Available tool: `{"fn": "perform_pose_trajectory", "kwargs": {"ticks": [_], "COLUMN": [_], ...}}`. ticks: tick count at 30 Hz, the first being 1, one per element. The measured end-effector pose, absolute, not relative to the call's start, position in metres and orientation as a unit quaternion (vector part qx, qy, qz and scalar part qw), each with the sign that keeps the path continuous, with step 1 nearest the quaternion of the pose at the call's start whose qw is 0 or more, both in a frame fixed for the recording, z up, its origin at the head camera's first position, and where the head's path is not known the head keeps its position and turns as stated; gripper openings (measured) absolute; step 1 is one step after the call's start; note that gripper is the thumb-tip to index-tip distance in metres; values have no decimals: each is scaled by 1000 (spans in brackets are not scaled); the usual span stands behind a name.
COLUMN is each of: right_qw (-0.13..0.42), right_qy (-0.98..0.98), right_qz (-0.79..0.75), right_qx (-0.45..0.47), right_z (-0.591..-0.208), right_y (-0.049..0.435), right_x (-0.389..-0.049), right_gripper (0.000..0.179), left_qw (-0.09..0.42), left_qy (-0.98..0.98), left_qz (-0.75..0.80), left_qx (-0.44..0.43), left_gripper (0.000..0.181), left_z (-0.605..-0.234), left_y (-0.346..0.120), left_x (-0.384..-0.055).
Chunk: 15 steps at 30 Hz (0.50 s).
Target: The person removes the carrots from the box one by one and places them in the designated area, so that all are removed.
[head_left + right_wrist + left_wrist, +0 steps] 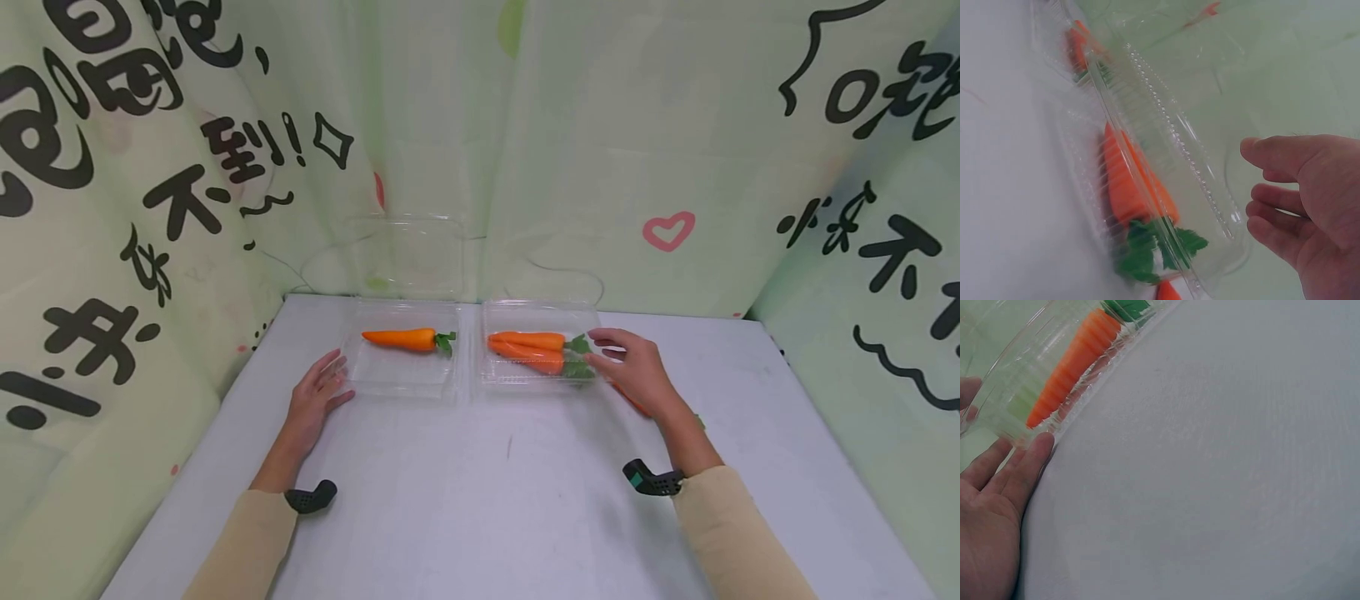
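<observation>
On the left of the table, a clear plastic box [397,385] holds one orange carrot [401,338] with a green top. My left hand [318,396] rests its fingertips along the left side of that box, fingers fairly straight. Two carrots [536,361] lie in a second clear box [498,382] to the right, and its clear lid [1172,131] slants over them in the right wrist view. Beside this box's right end is my right hand [630,371], fingers loosely bent and nothing between them. Another carrot [633,402] lies on the table, partly hidden under the right hand and forearm.
The left box's lid [408,258] stands raised against the curtain [570,167] behind. Printed curtains also hang along both sides of the white table [465,500]. The two boxes stand side by side near the back edge, with a narrow gap.
</observation>
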State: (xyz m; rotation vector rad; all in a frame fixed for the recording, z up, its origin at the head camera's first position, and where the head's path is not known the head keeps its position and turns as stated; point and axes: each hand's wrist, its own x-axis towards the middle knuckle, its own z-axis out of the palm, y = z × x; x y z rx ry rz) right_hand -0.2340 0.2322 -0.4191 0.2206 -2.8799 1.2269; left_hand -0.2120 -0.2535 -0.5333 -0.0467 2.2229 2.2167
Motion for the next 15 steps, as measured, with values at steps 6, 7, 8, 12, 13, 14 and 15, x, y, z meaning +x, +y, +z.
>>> {"fn": "perform_pose_trajectory", "kwargs": {"ticks": [6,7,8,12,13,14,15], "right_qw": [-1,-2,-3,-5,-5,-5,-6], "right_qy": [-915,-914,-914,-911,-910,-909,-908], "right_qz": [397,399,401,406,408,409,411], "right_qx": [70,70,69,72,72,73,75], "right_z": [-418,-418,-418,-418,-418,-418,-418], "right_y": [226,226,225,225,224,224,223], "right_x": [-234,-234,-234,-234,-235,-235,-236], "right_gripper": [49,49,49,48,48,48,48], "left_qw": [-1,0,0,1,1,1,1], "left_qy": [706,707,707,709,710,710,710], "left_qz": [708,707,707,705,704,704,704], "left_qx": [-11,-11,-10,-9,-9,-9,-8], "left_gripper": [59,60,60,60,60,60,60], "left_z": [-533,-534,-534,-533,-533,-533,-533], "left_y": [-254,-254,-254,-253,-253,-253,-253], "left_x": [-212,-212,-212,-211,-211,-211,-211]}}
